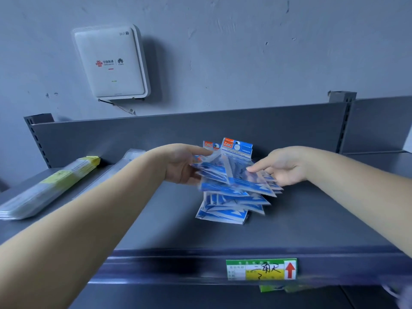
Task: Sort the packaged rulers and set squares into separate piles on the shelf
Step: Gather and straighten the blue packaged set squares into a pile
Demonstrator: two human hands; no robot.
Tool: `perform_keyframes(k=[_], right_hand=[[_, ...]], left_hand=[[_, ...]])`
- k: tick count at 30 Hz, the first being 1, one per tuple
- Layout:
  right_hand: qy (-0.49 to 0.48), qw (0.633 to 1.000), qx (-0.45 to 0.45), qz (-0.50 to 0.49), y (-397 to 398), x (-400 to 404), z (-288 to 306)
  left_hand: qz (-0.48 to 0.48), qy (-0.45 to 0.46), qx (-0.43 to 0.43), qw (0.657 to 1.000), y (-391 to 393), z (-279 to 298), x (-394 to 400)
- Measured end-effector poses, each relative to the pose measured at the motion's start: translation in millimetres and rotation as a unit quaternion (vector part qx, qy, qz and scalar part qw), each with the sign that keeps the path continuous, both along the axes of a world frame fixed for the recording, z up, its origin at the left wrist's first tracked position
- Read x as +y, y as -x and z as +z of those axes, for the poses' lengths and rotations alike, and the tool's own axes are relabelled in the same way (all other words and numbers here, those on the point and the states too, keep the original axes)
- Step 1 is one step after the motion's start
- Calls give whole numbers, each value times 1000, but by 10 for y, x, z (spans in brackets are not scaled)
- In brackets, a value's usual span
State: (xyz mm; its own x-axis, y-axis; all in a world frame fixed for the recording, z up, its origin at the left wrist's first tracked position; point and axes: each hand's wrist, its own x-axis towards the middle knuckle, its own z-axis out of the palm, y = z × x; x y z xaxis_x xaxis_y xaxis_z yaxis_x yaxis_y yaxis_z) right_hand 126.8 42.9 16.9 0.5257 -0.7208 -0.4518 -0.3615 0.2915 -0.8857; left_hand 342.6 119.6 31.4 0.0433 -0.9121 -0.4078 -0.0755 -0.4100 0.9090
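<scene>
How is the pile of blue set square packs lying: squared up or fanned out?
Fanned out. The blue set square packs overlap at differing angles, corners jutting out past one another, while the left hand and right hand hold the upper ones.

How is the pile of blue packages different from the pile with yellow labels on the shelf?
The blue set square packs lie fanned and uneven in the middle of the shelf; the yellow-labelled ruler packs lie in a neat, long stack on the left. The left hand and right hand hold the blue packs; no hand touches the yellow-labelled ones. Both piles are clear plastic packaging on one shelf.
</scene>
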Motion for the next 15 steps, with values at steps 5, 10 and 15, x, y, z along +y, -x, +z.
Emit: perform_keyframes(k=[5, 10, 15], right_hand=[[-22, 998, -43, -26, -52, 16, -71], [13, 997, -57, -59, -35, -29, -52], [21, 993, -89, -68, -36, -45, -85]], left_hand=[[12, -20, -38, 999, 119, -51, -75], [-3, -15, -19, 1000, 118, -34, -130], [-40, 34, -13, 999, 197, -51, -156]])
